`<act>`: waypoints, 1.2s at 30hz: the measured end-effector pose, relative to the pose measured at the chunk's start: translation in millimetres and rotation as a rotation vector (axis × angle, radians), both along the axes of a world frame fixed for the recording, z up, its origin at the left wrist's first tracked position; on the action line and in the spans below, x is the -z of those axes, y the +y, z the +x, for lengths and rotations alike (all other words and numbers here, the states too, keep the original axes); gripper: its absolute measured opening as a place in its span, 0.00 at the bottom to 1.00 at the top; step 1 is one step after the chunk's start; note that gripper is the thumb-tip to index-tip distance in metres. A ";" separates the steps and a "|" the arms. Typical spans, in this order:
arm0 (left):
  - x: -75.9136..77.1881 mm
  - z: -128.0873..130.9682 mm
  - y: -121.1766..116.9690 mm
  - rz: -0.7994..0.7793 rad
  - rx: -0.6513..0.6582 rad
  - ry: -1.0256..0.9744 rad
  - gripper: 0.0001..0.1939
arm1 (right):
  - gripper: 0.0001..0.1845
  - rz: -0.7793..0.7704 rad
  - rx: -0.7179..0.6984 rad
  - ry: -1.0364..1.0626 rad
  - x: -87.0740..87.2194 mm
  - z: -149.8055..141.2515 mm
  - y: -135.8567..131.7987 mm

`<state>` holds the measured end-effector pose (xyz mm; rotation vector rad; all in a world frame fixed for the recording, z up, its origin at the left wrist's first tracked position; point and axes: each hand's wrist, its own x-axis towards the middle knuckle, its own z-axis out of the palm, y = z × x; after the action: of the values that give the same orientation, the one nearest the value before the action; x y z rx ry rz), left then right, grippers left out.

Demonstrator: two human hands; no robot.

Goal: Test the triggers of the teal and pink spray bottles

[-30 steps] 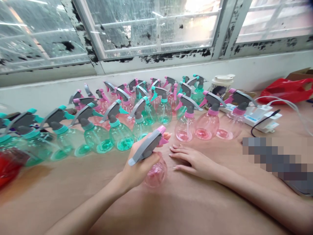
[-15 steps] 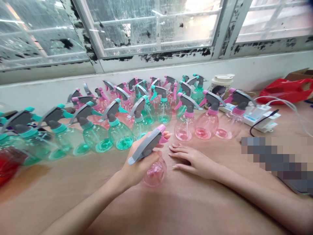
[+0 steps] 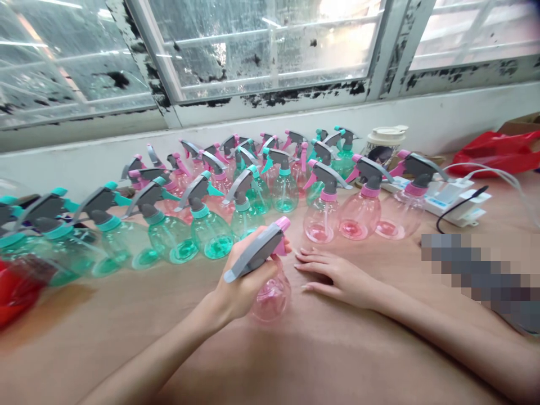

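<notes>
Head view. Left hand grasping a pink spray bottle round its neck, fingers by the pink trigger. Bottle directly in front of the person, roughly upright, apparently based on the surface. Right hand released, palm down just beside it. Green bottles beyond. Judgement: firm grip at the neck, base flat, would steady a trigger pull; right hand could brace the rounded body.

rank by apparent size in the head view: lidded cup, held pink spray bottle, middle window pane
1. Middle window pane
2. Held pink spray bottle
3. Lidded cup
The bottle is nearer; the cup is partly hidden.
</notes>
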<state>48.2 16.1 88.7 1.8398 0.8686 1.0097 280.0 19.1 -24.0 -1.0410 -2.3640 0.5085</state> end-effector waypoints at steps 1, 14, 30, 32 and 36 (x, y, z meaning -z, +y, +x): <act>0.3 0.1 -0.1 -0.001 -0.022 0.015 0.06 | 0.26 0.000 0.000 0.003 0.7 0.2 0.2; 1.1 1.2 0.1 0.038 -0.031 0.041 0.24 | 0.26 -0.004 -0.018 0.004 2.3 1.5 0.9; 6.4 2.1 0.5 -0.038 -0.068 -0.033 0.22 | 0.25 0.005 -0.008 -0.014 -1.6 0.0 -0.5; 6.6 2.1 0.9 -0.036 -0.060 -0.041 0.22 | 0.25 0.004 -0.007 -0.009 -2.0 -0.1 -0.8; 6.2 2.8 1.3 -0.006 -0.040 -0.045 0.22 | 0.25 0.010 -0.005 0.011 -1.6 -0.1 -1.0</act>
<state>51.0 17.4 82.5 1.7945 0.8842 1.0679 279.9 18.1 -22.4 -1.0255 -2.3577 0.5028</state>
